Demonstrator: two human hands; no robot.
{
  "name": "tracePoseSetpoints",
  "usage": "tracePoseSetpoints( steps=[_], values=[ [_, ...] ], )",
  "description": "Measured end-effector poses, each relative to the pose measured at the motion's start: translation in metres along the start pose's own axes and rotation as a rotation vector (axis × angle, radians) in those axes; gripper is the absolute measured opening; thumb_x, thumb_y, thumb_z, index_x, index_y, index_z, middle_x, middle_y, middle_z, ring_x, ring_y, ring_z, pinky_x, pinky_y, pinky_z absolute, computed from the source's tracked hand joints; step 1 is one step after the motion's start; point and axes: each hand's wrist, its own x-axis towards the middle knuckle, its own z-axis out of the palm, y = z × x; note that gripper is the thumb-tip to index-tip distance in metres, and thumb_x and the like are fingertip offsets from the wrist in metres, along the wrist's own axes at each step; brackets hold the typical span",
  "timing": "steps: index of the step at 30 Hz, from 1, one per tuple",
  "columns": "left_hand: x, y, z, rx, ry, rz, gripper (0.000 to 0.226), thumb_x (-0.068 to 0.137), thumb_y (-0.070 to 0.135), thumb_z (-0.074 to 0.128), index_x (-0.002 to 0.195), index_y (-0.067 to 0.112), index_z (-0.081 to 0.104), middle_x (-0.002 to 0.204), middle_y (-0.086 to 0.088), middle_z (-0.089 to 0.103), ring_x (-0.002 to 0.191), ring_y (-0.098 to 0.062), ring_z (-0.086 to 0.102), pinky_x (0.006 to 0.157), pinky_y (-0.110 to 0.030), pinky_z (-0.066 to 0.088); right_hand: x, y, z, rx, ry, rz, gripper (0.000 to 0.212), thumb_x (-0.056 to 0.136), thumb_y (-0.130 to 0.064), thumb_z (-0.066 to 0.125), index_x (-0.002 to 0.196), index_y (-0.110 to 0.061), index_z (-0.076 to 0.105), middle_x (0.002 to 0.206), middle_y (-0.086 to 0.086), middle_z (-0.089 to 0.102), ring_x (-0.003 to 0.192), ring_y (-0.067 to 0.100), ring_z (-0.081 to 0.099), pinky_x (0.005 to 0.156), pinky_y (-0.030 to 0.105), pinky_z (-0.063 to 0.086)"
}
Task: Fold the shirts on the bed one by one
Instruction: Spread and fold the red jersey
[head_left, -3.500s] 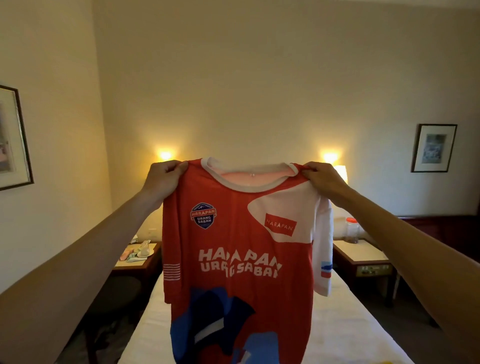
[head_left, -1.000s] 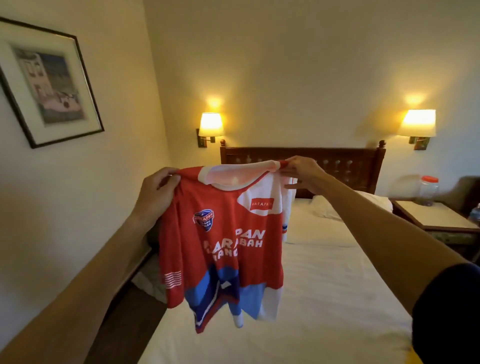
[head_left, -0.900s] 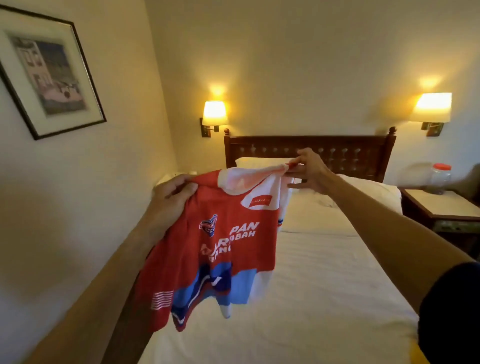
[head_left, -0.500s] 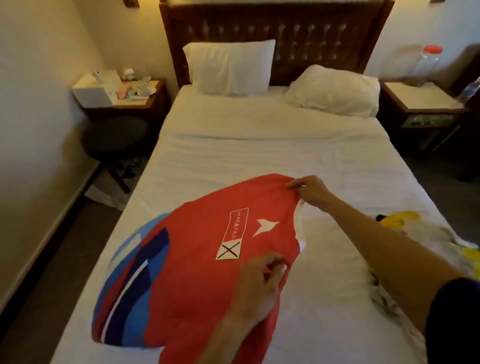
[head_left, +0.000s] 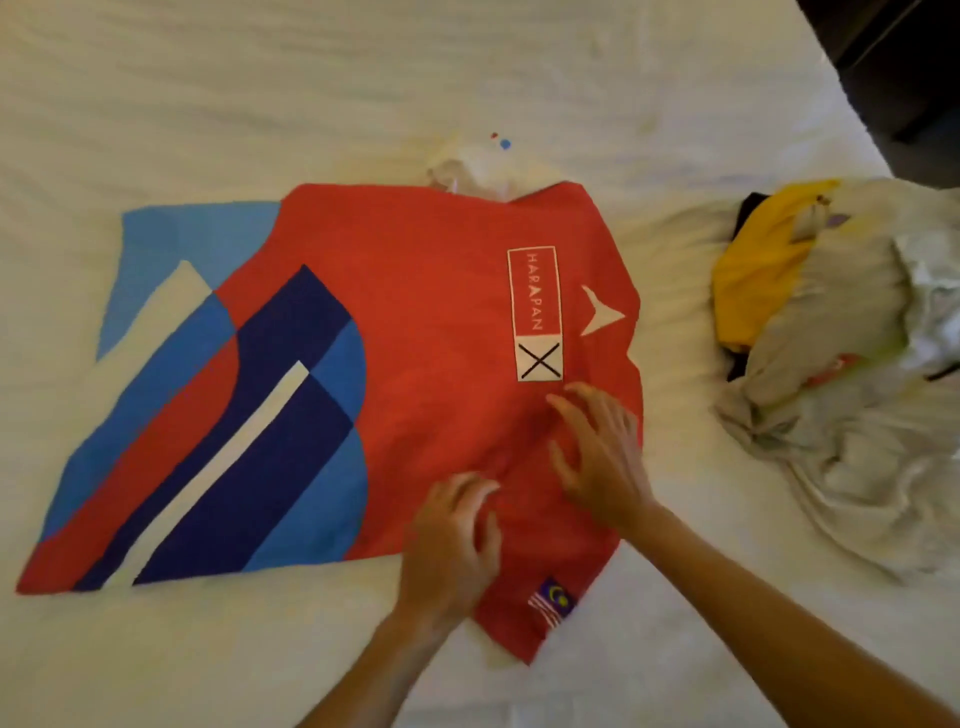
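A red shirt (head_left: 415, 322) with blue, navy and white stripes lies flat and back-side up across the white bed (head_left: 260, 104), its collar end to the right and its hem to the left. My left hand (head_left: 452, 540) rests on the shirt's near shoulder area with curled, spread fingers. My right hand (head_left: 597, 452) hovers flat over the red cloth just right of it, fingers apart, holding nothing. A sleeve with a small flag patch (head_left: 553, 605) sticks out toward me below the hands.
A crumpled pile of other shirts (head_left: 841, 364), yellow, grey and white, lies on the bed to the right. The bed's right edge and dark floor (head_left: 904, 67) show at top right. A bit of white fabric (head_left: 478, 171) pokes out beyond the shirt's far edge.
The shirt went from held up in the air by its shoulders to lying flat on the bed. Both hands let go of the shoulders and now lie open on the cloth.
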Motion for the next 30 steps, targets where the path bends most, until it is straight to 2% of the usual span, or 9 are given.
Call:
tracePoseSetpoints(
  steps=[7,11,14,17,19,21,25,28,30],
  values=[
    [-0.038,-0.074,-0.024,0.388,-0.172,0.061,0.067,0.07,0.034,0.052,0.135,0.021,0.061,0.146,-0.005,0.05,0.129,-0.025,0.048,0.104,-0.049,0.036,-0.112,-0.058,0.045,-0.013,-0.359,-0.209,0.097,0.065,-0.08,0.056,0.142,-0.021,0.047,0.146,0.006,0.045,0.13,0.026,0.042,0.104,0.053,0.035],
    [-0.037,-0.088,-0.032,0.493,-0.119,-0.006,0.063,0.078,0.021,0.046,0.14,0.016,0.056,0.137,-0.011,0.055,0.124,-0.03,0.052,0.097,-0.053,0.048,-0.108,-0.066,0.039,0.005,-0.259,-0.167,0.048,0.071,-0.038,0.064,0.115,-0.019,0.068,0.124,0.003,0.062,0.107,0.025,0.058,0.089,0.039,0.052],
    [-0.03,-0.089,-0.036,0.505,-0.026,-0.03,0.061,0.063,-0.01,0.074,0.121,0.006,0.069,0.105,-0.015,0.065,0.09,-0.036,0.067,0.069,-0.044,0.058,-0.1,-0.064,0.034,0.061,-0.141,-0.12,0.027,0.067,-0.004,0.071,0.092,-0.015,0.072,0.096,0.001,0.066,0.08,0.025,0.062,0.064,0.031,0.052],
    [-0.029,-0.088,-0.047,0.468,-0.07,-0.034,0.07,0.047,-0.022,0.079,0.112,0.002,0.073,0.095,-0.013,0.066,0.079,-0.034,0.069,0.051,-0.037,0.057,-0.098,-0.063,0.025,0.062,-0.143,-0.109,0.027,0.059,0.0,0.068,0.083,-0.013,0.071,0.084,0.001,0.065,0.073,0.026,0.061,0.056,0.032,0.051],
    [-0.044,-0.09,-0.052,0.419,-0.127,-0.053,0.067,0.055,-0.022,0.073,0.117,0.005,0.071,0.103,-0.012,0.066,0.09,-0.033,0.069,0.059,-0.04,0.059,-0.105,-0.068,0.019,0.047,-0.181,-0.132,0.02,0.063,-0.004,0.061,0.078,-0.015,0.07,0.079,-0.001,0.064,0.07,0.024,0.06,0.054,0.03,0.05],
    [-0.066,-0.094,-0.052,0.361,-0.237,-0.123,0.066,0.072,-0.013,0.062,0.132,0.015,0.061,0.123,-0.006,0.059,0.112,-0.028,0.062,0.08,-0.041,0.057,-0.115,-0.073,0.015,0.069,-0.302,-0.113,0.015,0.066,-0.007,0.062,0.075,-0.016,0.068,0.077,-0.001,0.065,0.07,0.024,0.063,0.055,0.028,0.049],
    [-0.098,-0.085,-0.053,0.348,-0.656,-0.247,0.073,0.08,0.02,0.054,0.147,0.038,0.031,0.152,0.015,0.029,0.138,-0.009,0.039,0.104,-0.032,0.043,-0.104,-0.078,-0.006,0.104,-0.986,0.041,0.024,0.074,-0.035,0.06,0.092,-0.021,0.068,0.093,-0.004,0.07,0.084,0.017,0.063,0.068,0.023,0.045],
    [-0.078,-0.071,-0.062,0.333,-0.507,-0.188,0.055,0.066,0.052,0.054,0.119,0.037,0.056,0.122,0.02,0.056,0.117,-0.01,0.057,0.088,-0.031,0.049,-0.056,-0.073,-0.021,0.317,-1.207,0.09,0.031,0.076,-0.035,0.065,0.105,-0.027,0.073,0.096,-0.013,0.072,0.084,0.001,0.062,0.078,0.021,0.049],
    [-0.045,-0.065,-0.066,0.284,-0.31,-0.115,0.038,0.068,0.053,0.055,0.097,0.029,0.063,0.097,0.016,0.061,0.096,-0.011,0.061,0.075,-0.03,0.05,-0.017,-0.064,-0.022,0.462,-0.999,0.159,0.02,0.082,-0.021,0.065,0.098,-0.018,0.076,0.091,-0.012,0.073,0.082,0.001,0.064,0.083,0.026,0.052]
  ],
)
